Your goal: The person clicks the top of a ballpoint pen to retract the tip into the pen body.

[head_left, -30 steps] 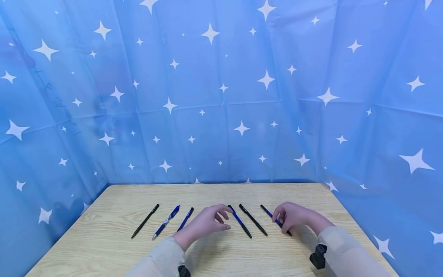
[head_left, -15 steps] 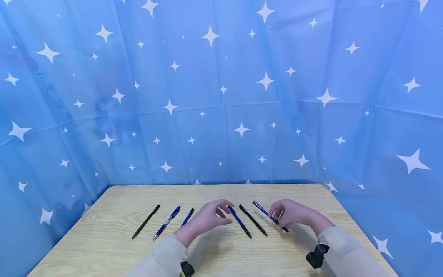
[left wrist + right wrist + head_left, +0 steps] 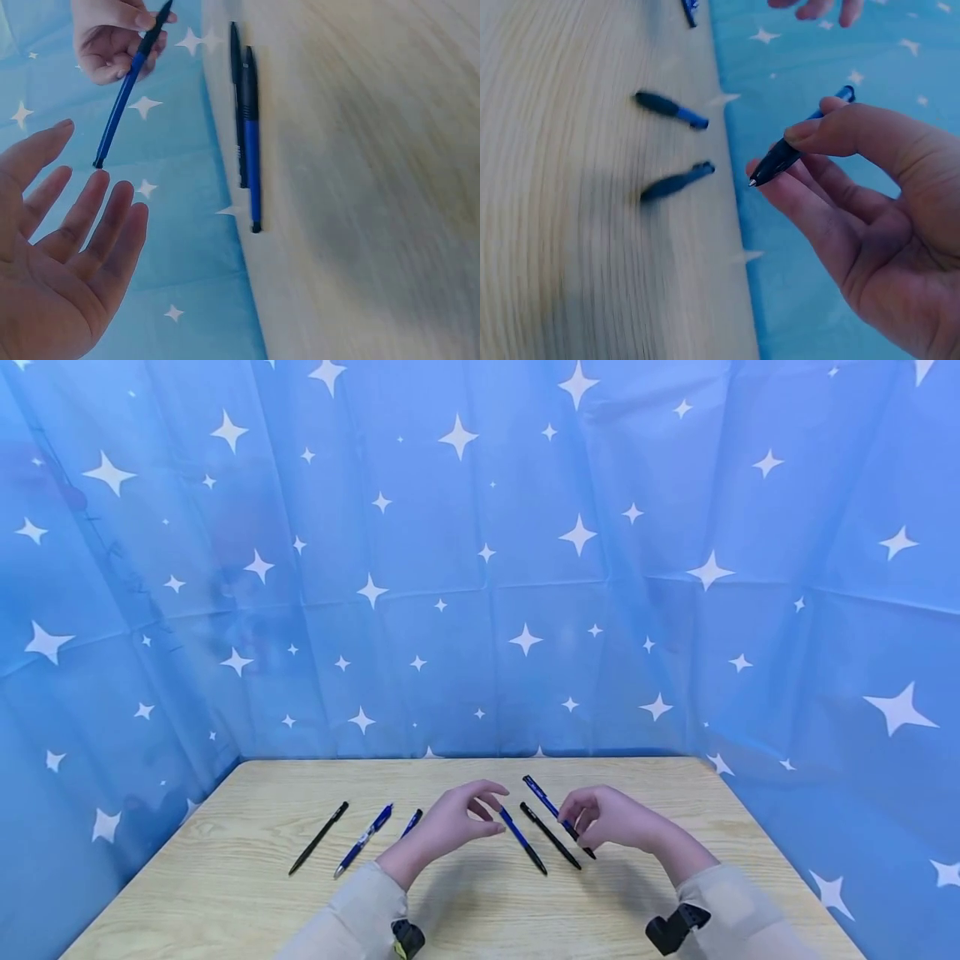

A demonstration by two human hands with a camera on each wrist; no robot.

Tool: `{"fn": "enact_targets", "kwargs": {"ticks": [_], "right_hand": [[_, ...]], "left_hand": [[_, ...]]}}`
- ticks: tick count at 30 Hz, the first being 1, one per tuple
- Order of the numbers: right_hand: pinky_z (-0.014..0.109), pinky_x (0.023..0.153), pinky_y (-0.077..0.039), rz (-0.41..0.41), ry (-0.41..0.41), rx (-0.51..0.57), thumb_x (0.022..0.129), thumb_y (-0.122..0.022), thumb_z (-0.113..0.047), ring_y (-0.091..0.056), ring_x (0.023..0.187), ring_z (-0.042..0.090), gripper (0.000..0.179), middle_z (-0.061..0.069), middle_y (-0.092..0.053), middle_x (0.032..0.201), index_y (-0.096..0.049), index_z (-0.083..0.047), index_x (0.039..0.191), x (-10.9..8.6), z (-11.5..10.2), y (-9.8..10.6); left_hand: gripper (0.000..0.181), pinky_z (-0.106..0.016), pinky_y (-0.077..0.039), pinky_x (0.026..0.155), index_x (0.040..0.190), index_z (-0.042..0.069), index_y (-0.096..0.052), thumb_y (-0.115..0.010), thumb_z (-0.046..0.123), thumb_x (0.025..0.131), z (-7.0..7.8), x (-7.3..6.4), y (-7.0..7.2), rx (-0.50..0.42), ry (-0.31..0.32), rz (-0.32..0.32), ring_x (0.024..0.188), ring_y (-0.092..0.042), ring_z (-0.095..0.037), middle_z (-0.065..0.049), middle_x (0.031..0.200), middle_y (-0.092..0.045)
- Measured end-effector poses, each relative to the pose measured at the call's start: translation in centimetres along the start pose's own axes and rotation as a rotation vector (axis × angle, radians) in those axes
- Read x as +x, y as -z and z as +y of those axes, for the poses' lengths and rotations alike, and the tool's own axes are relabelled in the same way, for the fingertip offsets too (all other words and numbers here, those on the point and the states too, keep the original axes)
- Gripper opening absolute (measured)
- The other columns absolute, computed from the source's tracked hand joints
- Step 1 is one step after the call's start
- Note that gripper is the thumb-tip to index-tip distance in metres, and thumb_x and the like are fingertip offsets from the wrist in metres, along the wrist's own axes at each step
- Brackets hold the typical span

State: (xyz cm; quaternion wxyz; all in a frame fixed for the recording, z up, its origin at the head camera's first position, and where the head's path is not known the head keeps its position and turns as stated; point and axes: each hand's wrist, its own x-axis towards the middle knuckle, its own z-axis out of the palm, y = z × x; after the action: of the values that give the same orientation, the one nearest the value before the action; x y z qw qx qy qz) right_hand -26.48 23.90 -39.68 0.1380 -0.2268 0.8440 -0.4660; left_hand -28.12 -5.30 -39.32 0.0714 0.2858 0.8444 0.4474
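My right hand (image 3: 617,818) pinches a blue pen with a black grip (image 3: 543,797) between thumb and fingers, lifted off the table. In the right wrist view the pen's metal tip (image 3: 753,183) points back past the fingertips; in the left wrist view its blue barrel (image 3: 118,120) slants toward the other hand. My left hand (image 3: 450,822) hovers with fingers spread and relaxed, holding nothing. Between the hands lie a blue pen with a black grip (image 3: 525,843) and a black pen (image 3: 551,837), side by side on the table.
On the left of the wooden table (image 3: 225,843) lie a black pen (image 3: 318,837), a blue pen with a pale printed band (image 3: 363,841) and a blue pen (image 3: 412,822) partly hidden behind my left wrist. A blue star-patterned curtain (image 3: 480,677) closes in the back and sides.
My right hand has picked the rightmost pen up from the table and carried it left, its far end now tilted higher. My left hand has risen slightly, still holding nothing.
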Motion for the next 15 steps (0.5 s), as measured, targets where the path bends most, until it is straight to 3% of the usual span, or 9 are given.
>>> {"fn": "enact_targets", "kwargs": {"ticks": [8, 15], "right_hand": [[0.038, 0.072, -0.054, 0.04, 0.077, 0.005, 0.082, -0.072, 0.005, -0.062, 0.088, 0.028, 0.029, 0.01, -0.062, 0.097, -0.067, -0.008, 0.108, 0.5, -1.6, -1.0], [0.043, 0.082, -0.05, 0.083, 0.15, 0.016, 0.081, -0.074, 0.004, -0.063, 0.089, 0.027, 0.029, 0.012, -0.065, 0.099, -0.068, -0.007, 0.107, 1.1, -2.6, -2.1]], "left_hand": [[0.045, -0.033, -0.055, 0.074, 0.13, 0.025, -0.059, -0.075, 0.023, 0.088, 1.2, 0.5, 0.6, -0.021, -0.062, 0.066, 0.093, -0.063, -0.012, 0.007, 0.106, -0.064], [0.048, -0.036, -0.055, 0.077, 0.134, 0.022, -0.056, -0.074, 0.022, 0.089, 2.4, 0.7, 1.4, -0.052, -0.097, 0.168, 0.096, -0.064, -0.015, 0.005, 0.109, -0.065]]}}
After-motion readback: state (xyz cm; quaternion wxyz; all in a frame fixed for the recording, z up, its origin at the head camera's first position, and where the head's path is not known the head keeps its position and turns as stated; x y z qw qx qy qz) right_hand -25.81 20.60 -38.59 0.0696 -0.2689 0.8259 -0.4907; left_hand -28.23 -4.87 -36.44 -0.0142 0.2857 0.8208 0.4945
